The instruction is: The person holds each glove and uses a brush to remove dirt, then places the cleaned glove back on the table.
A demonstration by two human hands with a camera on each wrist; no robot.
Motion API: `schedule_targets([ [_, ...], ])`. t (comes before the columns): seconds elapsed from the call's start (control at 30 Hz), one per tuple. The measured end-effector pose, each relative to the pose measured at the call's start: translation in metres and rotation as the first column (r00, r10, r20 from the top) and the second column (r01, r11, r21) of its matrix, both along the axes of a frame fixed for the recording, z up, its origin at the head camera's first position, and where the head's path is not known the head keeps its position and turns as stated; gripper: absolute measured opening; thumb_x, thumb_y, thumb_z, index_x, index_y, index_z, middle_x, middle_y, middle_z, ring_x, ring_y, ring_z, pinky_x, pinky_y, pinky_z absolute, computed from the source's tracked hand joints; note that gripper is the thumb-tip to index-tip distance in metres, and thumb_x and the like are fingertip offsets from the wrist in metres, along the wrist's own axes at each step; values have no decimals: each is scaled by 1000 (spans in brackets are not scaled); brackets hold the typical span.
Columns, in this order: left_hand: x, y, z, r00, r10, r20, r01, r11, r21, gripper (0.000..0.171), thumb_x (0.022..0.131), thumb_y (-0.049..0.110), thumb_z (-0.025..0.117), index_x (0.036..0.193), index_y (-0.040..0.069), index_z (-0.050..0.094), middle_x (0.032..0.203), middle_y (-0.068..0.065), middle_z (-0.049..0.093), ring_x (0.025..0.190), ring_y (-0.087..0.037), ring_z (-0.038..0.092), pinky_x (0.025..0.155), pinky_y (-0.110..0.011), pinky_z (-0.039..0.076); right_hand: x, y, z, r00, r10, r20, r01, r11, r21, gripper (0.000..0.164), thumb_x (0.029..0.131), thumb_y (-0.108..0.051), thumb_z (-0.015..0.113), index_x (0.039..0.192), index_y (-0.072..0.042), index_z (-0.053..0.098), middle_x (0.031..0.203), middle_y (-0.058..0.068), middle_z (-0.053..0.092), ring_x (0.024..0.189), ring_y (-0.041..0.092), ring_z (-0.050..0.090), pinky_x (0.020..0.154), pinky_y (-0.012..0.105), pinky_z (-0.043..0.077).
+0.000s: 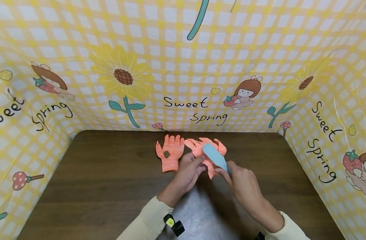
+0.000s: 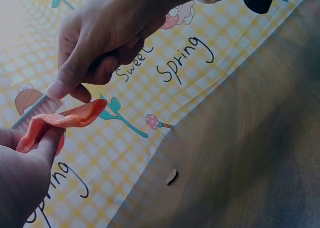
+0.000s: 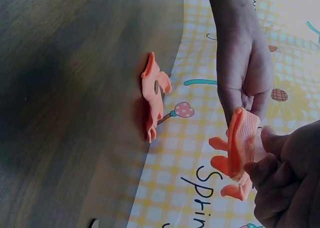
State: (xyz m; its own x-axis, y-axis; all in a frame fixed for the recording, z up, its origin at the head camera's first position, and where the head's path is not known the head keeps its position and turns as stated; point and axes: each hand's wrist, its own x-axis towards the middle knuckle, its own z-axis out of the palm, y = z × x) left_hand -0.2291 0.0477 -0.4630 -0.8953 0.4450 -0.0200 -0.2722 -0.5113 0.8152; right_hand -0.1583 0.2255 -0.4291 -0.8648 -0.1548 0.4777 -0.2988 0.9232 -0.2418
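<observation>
In the head view, my left hand (image 1: 189,171) pinches a crumpled orange knit glove (image 1: 211,163) by its cuff side, raised above the table. My right hand (image 1: 244,181) grips a light-blue brush (image 1: 214,156), whose flat back faces up over the glove. The left wrist view shows pale bristles on the brush (image 2: 37,110) against the glove (image 2: 65,118), with my left thumb on the fabric. A second orange glove (image 1: 172,150) lies flat to the left, fingers pointing away, with a dark patch on its palm. The right wrist view shows the held glove's ribbed cuff (image 3: 245,138).
Both gloves are toward the back of the dark wooden table (image 1: 110,186). A yellow-checked cloth (image 1: 183,73) walls the back and sides. A small dark piece with a pale face (image 2: 172,177) lies on the table in the left wrist view.
</observation>
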Motion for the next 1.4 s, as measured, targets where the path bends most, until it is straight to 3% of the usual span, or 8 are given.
schedule_targets([
  [0.17, 1, 1, 1, 999, 18, 34, -18, 1000, 20, 36, 107, 2, 44, 139, -15, 43, 136, -15, 56, 123, -18, 58, 97, -31, 55, -1, 3, 1, 1000, -31, -1, 31, 999, -7, 31, 89, -28, 80, 82, -9, 56, 56, -9, 32, 49, 9, 36, 45, 24, 29],
  [0.5, 4, 4, -1, 1000, -12, 21, 10, 996, 87, 44, 107, 1, 45, 149, -11, 36, 156, -25, 43, 141, -32, 48, 111, -47, 43, 0, 11, 2, 997, -76, -13, 75, 996, -46, 27, 89, -28, 79, 86, -7, 62, 54, -4, 44, 48, 15, 45, 46, 34, 41],
  [0.83, 4, 5, -4, 1000, -18, -10, 19, 997, 73, 41, 108, 1, 43, 146, -12, 39, 152, -26, 47, 132, -27, 55, 110, -46, 47, -5, 21, 10, 987, -141, 79, 150, 980, -131, 30, 94, -32, 73, 87, -5, 63, 56, -5, 42, 47, 10, 38, 45, 25, 34],
  [1.0, 4, 7, -4, 998, -49, -44, 53, 996, 76, 41, 108, 2, 42, 146, -12, 40, 148, -23, 50, 127, -20, 59, 104, -37, 53, -3, 10, 13, 997, -72, -8, 70, 991, -111, 26, 92, -26, 77, 90, -4, 65, 55, -6, 42, 48, 8, 38, 46, 24, 34],
  [1.1, 5, 8, -3, 997, -52, -52, 57, 995, 88, 42, 108, 2, 42, 148, -10, 39, 150, -22, 49, 130, -21, 58, 107, -39, 50, -1, 5, 9, 999, -29, -37, 27, 998, -64, 23, 89, -21, 80, 90, -3, 66, 55, -6, 43, 49, 8, 38, 46, 23, 34],
  [1.4, 4, 9, -4, 999, -33, 20, 30, 993, 114, 45, 107, 2, 45, 150, -9, 35, 157, -24, 43, 140, -31, 49, 112, -46, 43, -3, 12, 2, 997, -57, -51, 54, 997, -62, 26, 88, -22, 80, 85, -4, 62, 53, -5, 43, 48, 9, 40, 46, 28, 38],
])
